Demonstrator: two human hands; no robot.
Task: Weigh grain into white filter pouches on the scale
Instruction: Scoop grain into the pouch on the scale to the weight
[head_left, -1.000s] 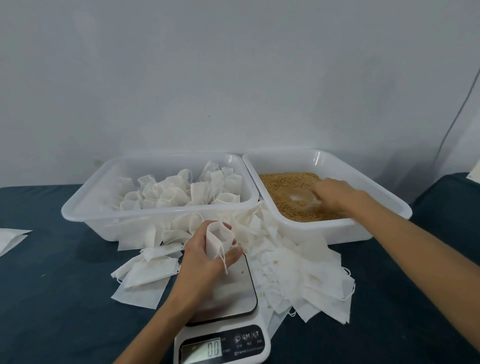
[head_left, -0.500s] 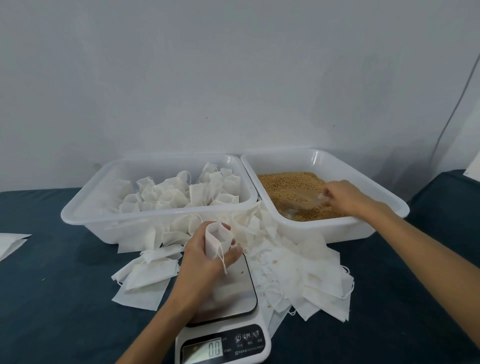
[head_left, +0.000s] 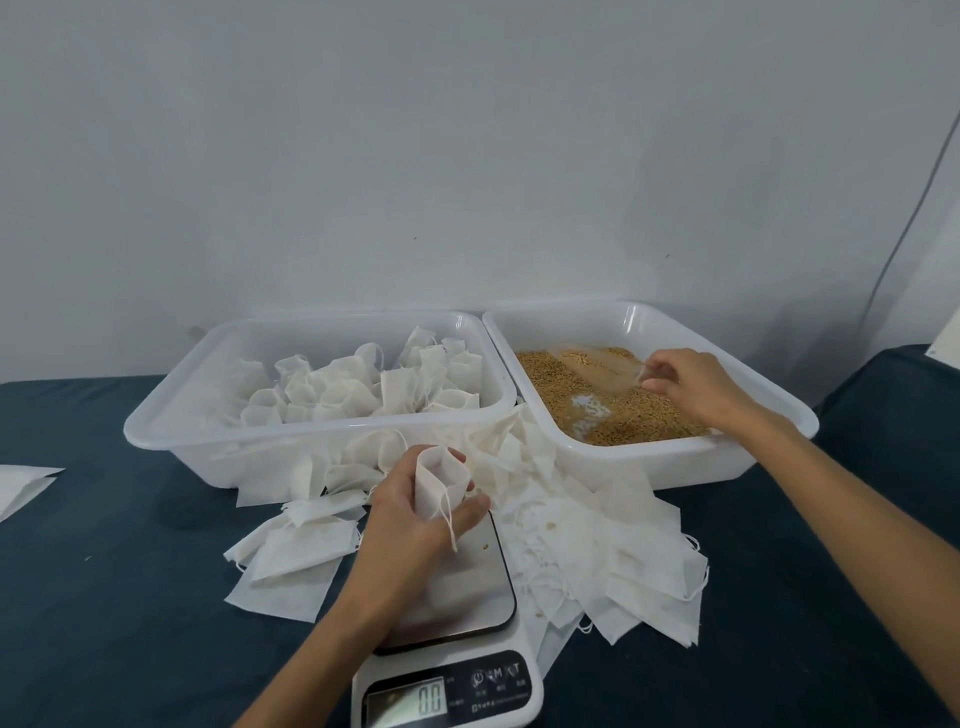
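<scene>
Holding one white filter pouch (head_left: 439, 480) mouth-up over the far edge of the scale (head_left: 470, 582), left hand (head_left: 415, 512) wrapped round it: thumb on the near side, fingers curled round the far side, drawstring dangling over the thumb. Display on the scale's near end looks like zero; digits are a bit blurred.

Handling, my read:
- Pouch is thin non-woven fabric, near weightless, fully limp. It won't stand or stay open alone, so the grip has to form the mouth. Best hold is round the upper body just under the rim, loose enough not to pinch the opening flat.
- Grain (head_left: 623, 410) is loose, dry and free-flowing, so it spills easily. A few stray kernels already sit on the scale plate and on the flat pouches right of it.
- Pressing on the plate would skew the reading; whether the hand bears on it I cannot tell.

Right hand (head_left: 691, 389) is in the grain tub (head_left: 753, 410), beyond and right of the scale. Its fingers are narrow, pinching what looks like a clear scoop (head_left: 597, 366) lying tilted in the grain; the scoop is blurred, so exact finger placement is unclear.

Tub of filled pouches (head_left: 218, 421) sits beyond and left of the scale, touching the grain tub. Empty flat pouches (head_left: 623, 561) are heaped either side of the scale.
</scene>
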